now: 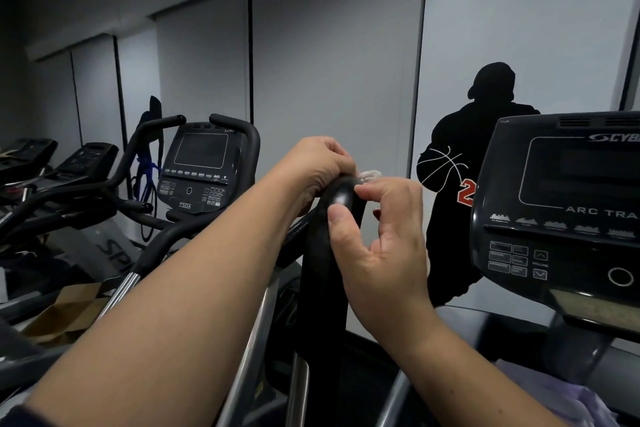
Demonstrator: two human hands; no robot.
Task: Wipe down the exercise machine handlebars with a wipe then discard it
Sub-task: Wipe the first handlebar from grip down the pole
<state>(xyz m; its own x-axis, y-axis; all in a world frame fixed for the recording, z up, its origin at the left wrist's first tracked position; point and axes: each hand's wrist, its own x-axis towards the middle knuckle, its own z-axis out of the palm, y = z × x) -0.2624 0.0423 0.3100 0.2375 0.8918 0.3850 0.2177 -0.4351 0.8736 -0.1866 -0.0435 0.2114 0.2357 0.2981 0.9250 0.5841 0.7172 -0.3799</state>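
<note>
Wipe (pixel 370 175) mostly hidden behind the fingers of both hands, only a small white bit shows. Top of handlebar (pixel 341 198) covered by left hand (pixel 317 166). Console (pixel 568 204) cut off at right edge, brand text incomplete, btn labels too blurred to read.

White wipe (pixel 370 175) atop black handlebar (pixel 341 199)
</note>
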